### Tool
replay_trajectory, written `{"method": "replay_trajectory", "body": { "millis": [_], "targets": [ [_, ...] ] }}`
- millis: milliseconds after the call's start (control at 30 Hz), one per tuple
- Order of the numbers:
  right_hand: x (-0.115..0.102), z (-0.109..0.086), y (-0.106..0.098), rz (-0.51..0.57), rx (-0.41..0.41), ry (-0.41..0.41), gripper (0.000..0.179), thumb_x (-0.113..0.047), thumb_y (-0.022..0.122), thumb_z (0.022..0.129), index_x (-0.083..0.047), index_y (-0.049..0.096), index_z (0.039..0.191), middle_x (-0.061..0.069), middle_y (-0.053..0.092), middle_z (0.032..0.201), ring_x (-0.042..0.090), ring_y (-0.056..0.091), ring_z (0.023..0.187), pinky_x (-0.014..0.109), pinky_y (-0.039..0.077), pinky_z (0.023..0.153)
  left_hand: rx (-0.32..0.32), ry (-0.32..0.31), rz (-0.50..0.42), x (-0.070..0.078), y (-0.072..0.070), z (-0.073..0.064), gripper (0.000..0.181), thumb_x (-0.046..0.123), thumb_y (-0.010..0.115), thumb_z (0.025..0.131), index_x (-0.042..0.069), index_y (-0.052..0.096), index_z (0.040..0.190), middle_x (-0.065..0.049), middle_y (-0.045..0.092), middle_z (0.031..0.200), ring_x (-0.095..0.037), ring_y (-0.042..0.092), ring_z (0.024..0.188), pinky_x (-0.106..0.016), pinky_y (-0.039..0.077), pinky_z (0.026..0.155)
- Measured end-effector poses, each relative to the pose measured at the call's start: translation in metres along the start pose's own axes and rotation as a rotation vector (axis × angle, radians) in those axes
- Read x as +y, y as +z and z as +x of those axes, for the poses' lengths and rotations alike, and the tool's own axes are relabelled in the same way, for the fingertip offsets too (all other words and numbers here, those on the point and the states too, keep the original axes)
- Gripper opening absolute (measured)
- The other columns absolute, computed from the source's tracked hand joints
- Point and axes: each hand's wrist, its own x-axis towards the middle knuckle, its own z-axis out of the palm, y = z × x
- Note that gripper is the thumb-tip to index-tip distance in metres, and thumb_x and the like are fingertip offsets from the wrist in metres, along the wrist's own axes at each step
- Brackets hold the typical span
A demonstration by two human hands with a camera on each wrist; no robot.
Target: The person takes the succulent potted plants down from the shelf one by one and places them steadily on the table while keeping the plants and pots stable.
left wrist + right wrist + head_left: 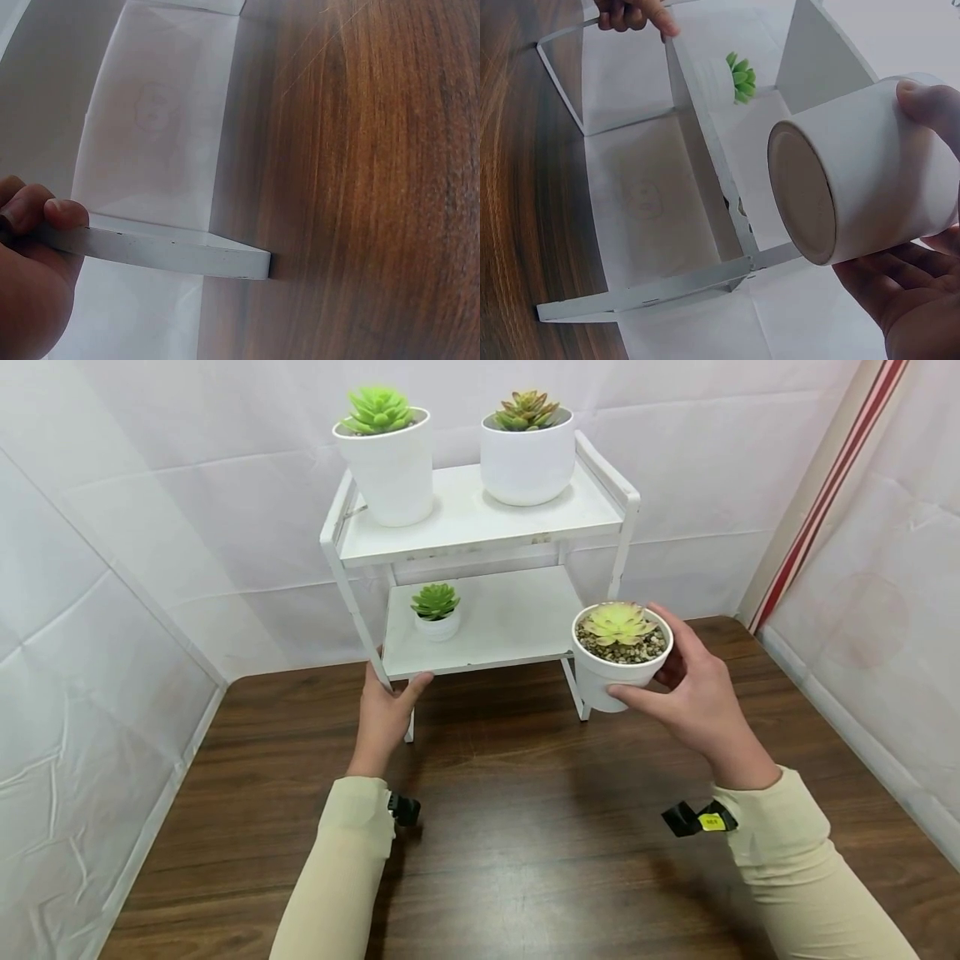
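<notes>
My right hand (697, 693) grips a white pot (611, 685) from its right side, thumb in front. A pale yellow-green succulent (618, 623) sits in pebbles inside it. In the right wrist view the pot (877, 165) is tilted, its round base showing. The pot is held in front of the right end of a white two-tier shelf (480, 539). My left hand (386, 714) grips the shelf's front left leg, thumb at the lower tier's edge. In the left wrist view, curled fingers (45, 210) wrap the white leg (180, 255).
On the top tier stand a tall white pot (393, 468) with a bright green succulent and a rounded white pot (527, 464) with a reddish-green one. A small potted succulent (437, 614) is on the lower tier's left. The shelf stands on a brown wooden table (495, 827) before white sheeting.
</notes>
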Motion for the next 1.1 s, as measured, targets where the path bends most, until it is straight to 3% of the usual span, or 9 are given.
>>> {"method": "replay_trajectory", "body": {
  "millis": [233,400,633,867,1100],
  "targets": [
    [0.004,0.000,-0.003,0.004,0.010,-0.016,0.095,-0.009,0.087,0.071,-0.031,0.036,0.148,0.006,0.053,0.134,0.000,0.060,0.103,0.009,0.049,0.080,-0.008,-0.006,-0.003,0.006,0.000,0.000,0.083,0.037,0.071,0.088,0.013,0.023,0.152,-0.011,0.052,0.115,-0.017,0.038,0.061,-0.035,0.040,0.069],
    [0.007,0.001,-0.004,0.004,0.023,-0.019,0.095,-0.008,0.087,0.071,-0.027,0.036,0.149,0.007,0.054,0.133,-0.001,0.060,0.101,0.009,0.049,0.079,-0.007,0.009,-0.006,0.002,0.000,0.001,0.084,0.043,0.071,0.086,0.019,0.023,0.152,-0.010,0.053,0.117,-0.017,0.040,0.061,-0.035,0.041,0.069],
    [0.008,0.000,-0.008,-0.014,0.037,-0.006,0.095,-0.009,0.087,0.071,-0.032,0.036,0.148,0.006,0.054,0.134,0.000,0.060,0.099,0.008,0.049,0.078,0.000,0.029,-0.008,-0.003,0.000,0.000,0.090,0.056,0.069,0.082,0.023,0.024,0.151,-0.010,0.054,0.122,-0.022,0.045,0.070,-0.036,0.043,0.074],
    [0.012,-0.004,-0.011,-0.023,0.038,0.034,0.095,-0.012,0.086,0.072,-0.033,0.035,0.148,0.006,0.052,0.135,-0.002,0.059,0.102,0.007,0.048,0.079,-0.010,0.001,-0.007,-0.002,0.001,-0.002,0.087,0.051,0.070,0.084,0.023,0.023,0.152,-0.009,0.050,0.136,-0.023,0.049,0.081,-0.037,0.044,0.081],
    [0.015,-0.003,-0.012,-0.022,0.046,0.049,0.094,-0.013,0.086,0.073,-0.033,0.035,0.148,0.006,0.053,0.134,-0.001,0.058,0.102,0.007,0.048,0.079,-0.017,-0.002,-0.007,0.020,-0.002,-0.008,0.082,0.037,0.069,0.089,0.014,0.022,0.152,-0.014,0.049,0.137,-0.021,0.048,0.079,-0.036,0.044,0.079]
  ]
}}
